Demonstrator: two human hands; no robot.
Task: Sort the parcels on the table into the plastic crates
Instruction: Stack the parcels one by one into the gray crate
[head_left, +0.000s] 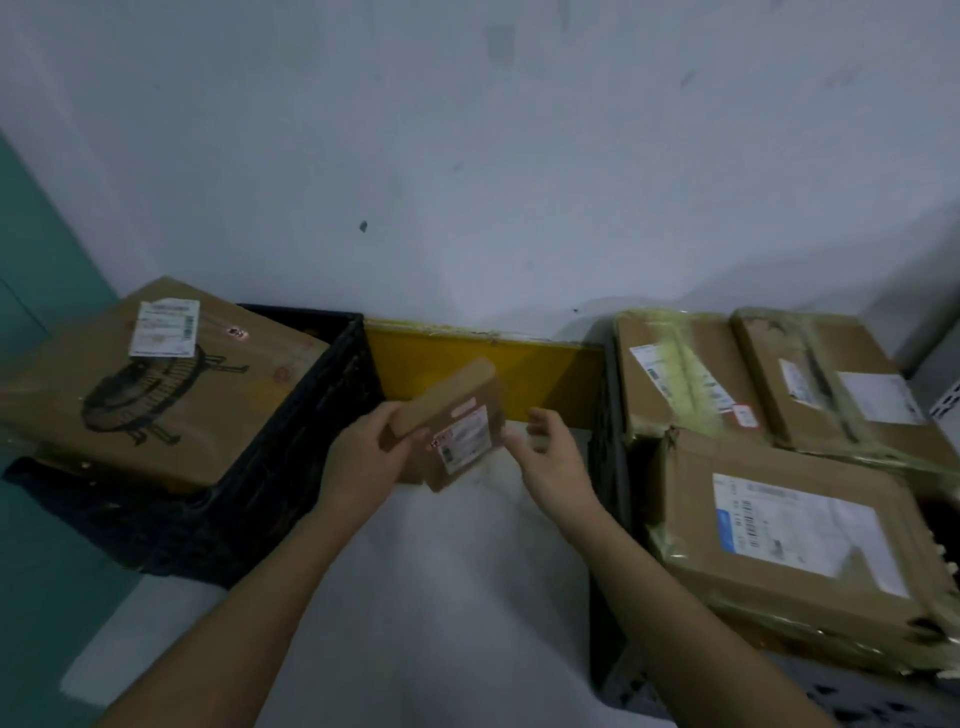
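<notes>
left hand (363, 457) alone grips the small parcel (452, 426) – right hand (550, 457) beside it, loosely curled, empty – a one-sided hold could let it slip.

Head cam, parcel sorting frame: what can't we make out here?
- Label text on the small parcel held by the left hand: motion-blurred, too small.
- Inside of the left black crate: covered by the fan-print box.
- Right crate: mostly hidden by taped boxes, cut off by the right edge.
- Right hand fingertips: behind the parcel, contact unclear.
</notes>
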